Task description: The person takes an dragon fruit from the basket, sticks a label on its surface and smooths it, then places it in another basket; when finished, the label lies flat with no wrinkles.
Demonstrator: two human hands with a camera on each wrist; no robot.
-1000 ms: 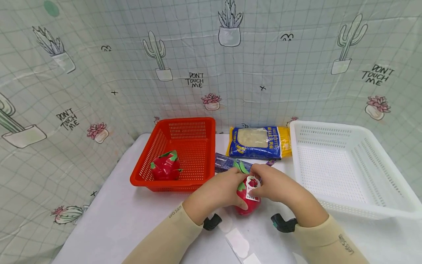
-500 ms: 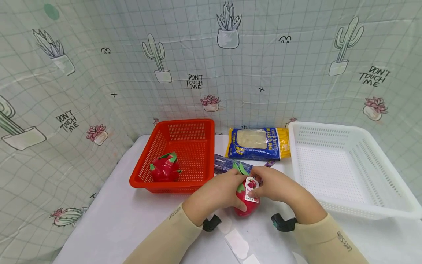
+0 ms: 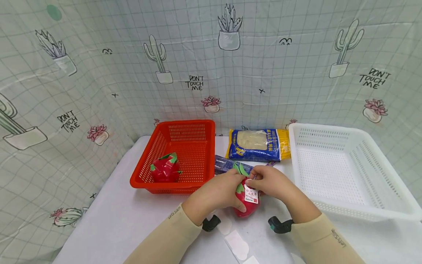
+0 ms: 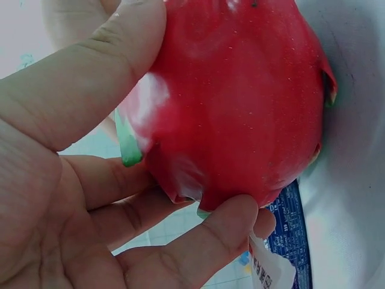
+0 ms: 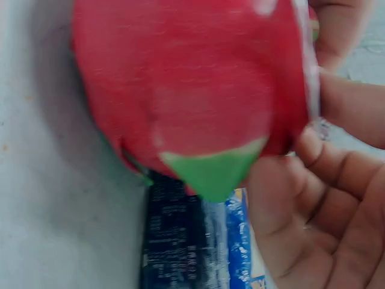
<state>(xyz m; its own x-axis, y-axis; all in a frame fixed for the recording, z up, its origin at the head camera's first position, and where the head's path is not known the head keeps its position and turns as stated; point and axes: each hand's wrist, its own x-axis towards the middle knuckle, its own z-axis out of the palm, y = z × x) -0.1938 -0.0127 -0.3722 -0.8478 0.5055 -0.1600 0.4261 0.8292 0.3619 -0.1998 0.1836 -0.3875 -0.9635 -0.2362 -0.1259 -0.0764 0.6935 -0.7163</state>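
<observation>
A red dragon fruit point(image 3: 248, 209) with green leaf tips stands on the table between both hands. My left hand point(image 3: 219, 192) grips it from the left, thumb on the near side; in the left wrist view its fingers curl round the red skin point(image 4: 240, 102). On the fruit's front is a white printed label point(image 3: 251, 195). My right hand point(image 3: 273, 181) pinches the label's top edge between thumb and finger. In the right wrist view the label appears edge-on as a thin white strip point(image 5: 308, 60) beside the fingertips.
At left, an orange-red basket point(image 3: 138, 179) holds another dragon fruit point(image 3: 165, 170). A white basket point(image 3: 298, 157) stands at right. Behind the hands lie a blue-and-yellow food bag point(image 3: 254, 145) and a dark blue packet point(image 3: 224, 165). A white sticker strip point(image 3: 238, 244) lies in front.
My right thumb and fingers have moved up from the label's middle to its top edge, baring more of its print. The left hand keeps its grip on the dragon fruit.
</observation>
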